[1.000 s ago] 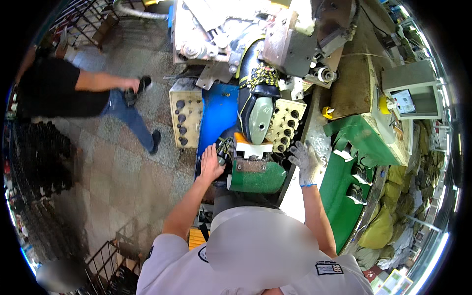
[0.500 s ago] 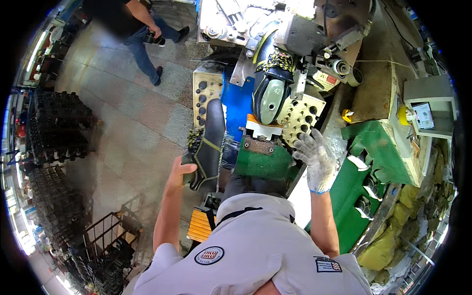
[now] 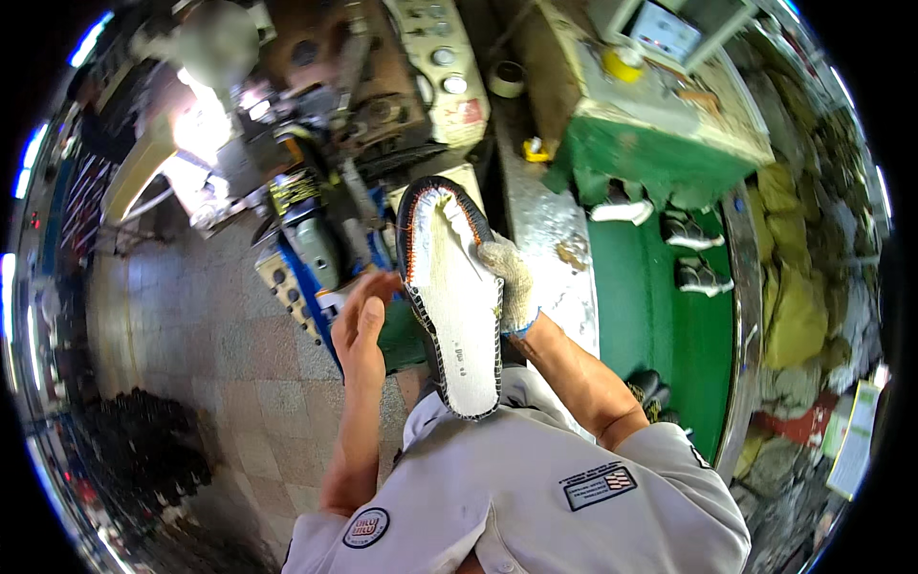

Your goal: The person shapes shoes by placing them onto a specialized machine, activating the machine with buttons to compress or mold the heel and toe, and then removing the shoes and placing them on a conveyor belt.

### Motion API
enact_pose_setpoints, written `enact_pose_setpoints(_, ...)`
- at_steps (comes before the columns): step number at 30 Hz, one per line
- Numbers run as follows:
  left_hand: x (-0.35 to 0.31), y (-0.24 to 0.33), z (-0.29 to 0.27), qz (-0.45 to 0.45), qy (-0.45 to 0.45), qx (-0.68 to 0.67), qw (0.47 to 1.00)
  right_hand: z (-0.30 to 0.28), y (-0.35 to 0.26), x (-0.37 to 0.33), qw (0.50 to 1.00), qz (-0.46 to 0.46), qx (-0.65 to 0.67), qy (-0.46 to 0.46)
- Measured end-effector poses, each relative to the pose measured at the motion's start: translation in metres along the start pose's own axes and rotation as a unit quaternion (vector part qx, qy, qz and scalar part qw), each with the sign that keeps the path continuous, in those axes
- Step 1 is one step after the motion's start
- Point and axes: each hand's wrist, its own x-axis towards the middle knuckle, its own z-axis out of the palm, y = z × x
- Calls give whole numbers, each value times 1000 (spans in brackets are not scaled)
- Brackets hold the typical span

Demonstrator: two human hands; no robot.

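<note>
I wear a pale grey short-sleeved shirt [image 3: 459, 469] with a round, dark-rimmed badge [image 3: 366, 527] on the left and a rectangular dark-edged patch [image 3: 585, 490] with a striped mark [image 3: 620, 478] on the right. A whitish, blue-cuffed knit glove [image 3: 517, 298] covers my right hand [image 3: 507, 273].

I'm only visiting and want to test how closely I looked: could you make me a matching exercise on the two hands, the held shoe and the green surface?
Things:
1. Right hand
2. Left hand
3. Held shoe
4. Green surface

Looks or places:
A. Bare, without a glove
B. On the person's right, with dark-and-white shoes on it
C. Gloved, gripping something by its side
D. Whitish underside turned toward the camera

Right pairs: 1-C; 2-A; 3-D; 4-B
</note>
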Motion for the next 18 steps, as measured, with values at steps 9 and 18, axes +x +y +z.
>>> enact_pose_setpoints(9,25,-82,176,-185,-310,48,931,-135,-67,-82,989,-12,19,144)
enact_pose_setpoints(18,-7,-147,203,-233,-343,229,881,-425,-102,-168,736,357,-443,367)
